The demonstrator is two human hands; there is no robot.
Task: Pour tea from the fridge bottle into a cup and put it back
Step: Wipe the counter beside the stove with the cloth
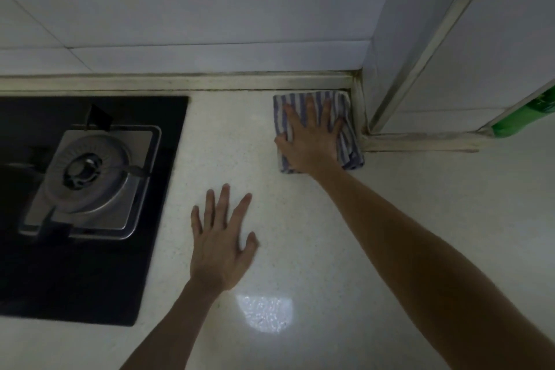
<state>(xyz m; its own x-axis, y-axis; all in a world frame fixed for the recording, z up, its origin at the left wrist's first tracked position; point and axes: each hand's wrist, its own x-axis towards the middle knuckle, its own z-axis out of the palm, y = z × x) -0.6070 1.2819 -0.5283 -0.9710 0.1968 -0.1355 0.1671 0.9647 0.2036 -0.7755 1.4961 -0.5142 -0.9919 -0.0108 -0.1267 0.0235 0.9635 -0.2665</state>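
Head view of a pale speckled countertop (435,183) in dim light. The right hand (309,138) lies palm down on a folded blue-and-white striped cloth (351,147), with the fingers straight and spread and pressing the fabric flat; the thumb rests at the cloth's left edge, and nothing is gripped. The cloth sits in the back corner of the counter, against the raised rim (210,81) at the foot of the white tiled wall (210,9) and beside a metal-edged upright panel (435,39). The left hand (220,243) is spread open, palm down, over bare counter nearer the camera, and holds nothing; slight blur makes it impossible to tell whether it touches the surface. To the left lies a black glass hob (90,279) with a single gas burner (87,171) and its metal pan support. A green bottle (522,119) shows at the far right edge, tilted and largely cut off by the frame, well apart from both hands; its contents cannot be told. A bright patch of light (264,314) falls on the counter between the two forearms.
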